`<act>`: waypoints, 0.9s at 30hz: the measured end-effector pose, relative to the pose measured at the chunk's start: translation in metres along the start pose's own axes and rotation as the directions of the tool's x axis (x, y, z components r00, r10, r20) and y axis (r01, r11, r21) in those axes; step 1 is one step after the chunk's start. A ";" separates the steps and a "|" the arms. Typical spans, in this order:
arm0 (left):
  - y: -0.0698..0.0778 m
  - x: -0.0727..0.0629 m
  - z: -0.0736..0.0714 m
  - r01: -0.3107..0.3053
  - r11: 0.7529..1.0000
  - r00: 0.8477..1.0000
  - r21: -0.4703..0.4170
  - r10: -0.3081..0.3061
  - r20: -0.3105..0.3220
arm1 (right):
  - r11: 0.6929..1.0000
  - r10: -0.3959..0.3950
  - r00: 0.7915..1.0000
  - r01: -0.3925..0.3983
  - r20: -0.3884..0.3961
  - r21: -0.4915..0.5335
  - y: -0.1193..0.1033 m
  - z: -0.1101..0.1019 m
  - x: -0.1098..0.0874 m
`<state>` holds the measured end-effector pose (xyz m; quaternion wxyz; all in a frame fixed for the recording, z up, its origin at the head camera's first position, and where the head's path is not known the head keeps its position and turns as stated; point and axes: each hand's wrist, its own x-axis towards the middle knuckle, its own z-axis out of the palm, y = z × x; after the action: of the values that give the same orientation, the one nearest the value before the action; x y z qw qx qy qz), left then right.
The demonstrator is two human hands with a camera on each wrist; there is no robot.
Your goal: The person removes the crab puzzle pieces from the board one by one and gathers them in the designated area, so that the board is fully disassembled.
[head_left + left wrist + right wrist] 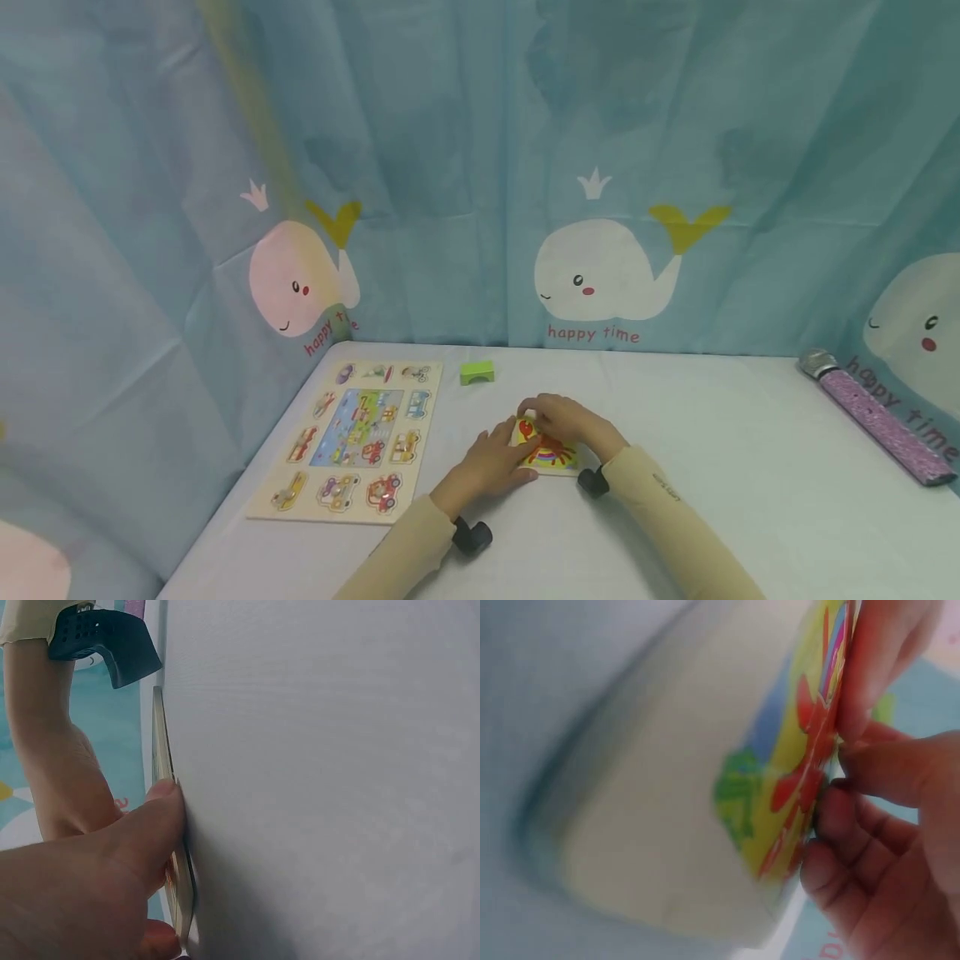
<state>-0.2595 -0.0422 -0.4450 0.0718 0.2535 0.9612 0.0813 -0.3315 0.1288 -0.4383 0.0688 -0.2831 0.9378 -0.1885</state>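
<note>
A small wooden puzzle board point(558, 457) with a red crab-like animal on yellow lies on the table between both hands. My left hand point(491, 462) grips its left side, thumb along the near edge, seen in the left wrist view as the thin edge of the board point(180, 889). Over the far part of the picture, my right hand point(564, 417) has its fingers curled down. In the right wrist view, thumb and fingertips point(866, 769) pinch a puzzle piece at the picture's surface, mostly hidden by them. Left-hand fingers point(881, 664) touch the picture close by.
A larger wooden peg puzzle point(356, 429) with vehicles lies to the left. Behind the hands stands a green arch block point(477, 372). A pink glittery microphone point(873, 417) lies far right. Blue whale-print curtain point(450, 208) hangs along the table's back and sides.
</note>
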 end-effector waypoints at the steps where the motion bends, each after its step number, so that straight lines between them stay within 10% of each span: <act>1: 0.000 0.000 0.000 0.001 1.000 1.000 -0.001 -0.001 -0.002 | 1.000 0.002 1.000 -0.002 0.003 -0.005 -0.002 -0.001 -0.001; 27: -0.001 0.002 0.003 0.016 0.999 1.000 -0.042 -0.017 -0.010 | 0.999 -0.012 0.999 0.014 -0.043 0.031 0.000 0.002 -0.002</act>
<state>-0.2609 -0.0418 -0.4483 0.0725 0.2437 0.9617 0.1022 -0.3294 0.1298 -0.4399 0.0518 -0.2839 0.9342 -0.2097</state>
